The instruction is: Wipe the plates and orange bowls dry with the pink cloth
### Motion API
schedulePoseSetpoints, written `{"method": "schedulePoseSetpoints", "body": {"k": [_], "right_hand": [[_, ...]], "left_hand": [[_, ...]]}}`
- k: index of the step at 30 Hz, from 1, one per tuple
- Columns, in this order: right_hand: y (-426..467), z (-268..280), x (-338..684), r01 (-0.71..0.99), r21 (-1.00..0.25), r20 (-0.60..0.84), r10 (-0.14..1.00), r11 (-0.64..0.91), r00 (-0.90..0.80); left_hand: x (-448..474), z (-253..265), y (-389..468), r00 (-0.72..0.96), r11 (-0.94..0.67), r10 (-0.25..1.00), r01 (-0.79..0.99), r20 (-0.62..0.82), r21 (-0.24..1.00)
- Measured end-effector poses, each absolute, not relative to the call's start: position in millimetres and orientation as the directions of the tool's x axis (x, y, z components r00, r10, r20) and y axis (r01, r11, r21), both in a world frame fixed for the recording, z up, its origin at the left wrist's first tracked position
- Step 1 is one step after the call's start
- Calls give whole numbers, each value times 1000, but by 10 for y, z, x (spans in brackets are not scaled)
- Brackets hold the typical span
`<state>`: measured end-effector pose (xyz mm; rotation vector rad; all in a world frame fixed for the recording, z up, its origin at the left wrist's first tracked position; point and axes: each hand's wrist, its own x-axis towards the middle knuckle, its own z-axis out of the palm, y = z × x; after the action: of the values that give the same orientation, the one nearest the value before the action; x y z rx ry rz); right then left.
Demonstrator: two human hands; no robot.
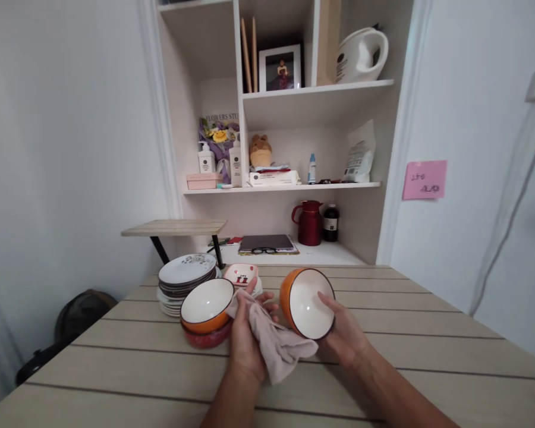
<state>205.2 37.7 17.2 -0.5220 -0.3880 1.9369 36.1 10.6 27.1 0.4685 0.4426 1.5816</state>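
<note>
My right hand [345, 333] grips an orange bowl [311, 303] by its rim, thumb inside and fingers beneath. The bowl is tilted so its white inside faces me. In my left hand [246, 339] a pale pink cloth [276, 345] hangs between thumb and fingers, its loose end lying just below the bowl. Left of that hand, another orange bowl [207, 302] rests tilted on a red bowl [207, 338]. Behind them stands a stack of plates [187, 270], a floral one on top. A small pink patterned dish [241, 273] sits on white dishes, partly hidden by my left hand.
The slatted wooden table [410, 345] reaches the shelf unit [312, 107] at the back. A small raised wooden stand [173, 227] is at the back left. Under the shelves are a red jug [310, 224], a dark bottle [330, 224] and a laptop [267, 242] with glasses.
</note>
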Motion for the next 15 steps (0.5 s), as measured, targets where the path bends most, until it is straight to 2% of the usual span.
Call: {"method": "schedulePoseSetpoints", "body": {"k": [4,6,8,10,12,14,15], "right_hand": [[328,198,2012,-747,-487,-161,887,-452,-432],[309,214,2014,-748,-521,-185,910,-410,-371],[314,212,2037,-757,-573,-203,949,-315,-241],[350,189,2078,-759,-612,-226,969,-223,-103],[407,156,2128,-762,-621,-255,967,-183,-25],[461,130,2173,-773,-609,-274,962,-175,-1],[482,124,2191,-782,-600,-276,961,-169,5]], "left_hand": [[366,275,89,-3,-39,998,-839,67,543],[363,232,111,14,-45,995,-815,97,578],[367,156,142,7,-59,996,-735,94,675],[390,57,171,-29,-78,997,-558,74,826],[429,-39,186,-87,-150,988,-279,131,948],[465,-100,187,-109,-281,955,-22,277,960],[474,-111,184,-103,-329,938,46,332,943]]}}
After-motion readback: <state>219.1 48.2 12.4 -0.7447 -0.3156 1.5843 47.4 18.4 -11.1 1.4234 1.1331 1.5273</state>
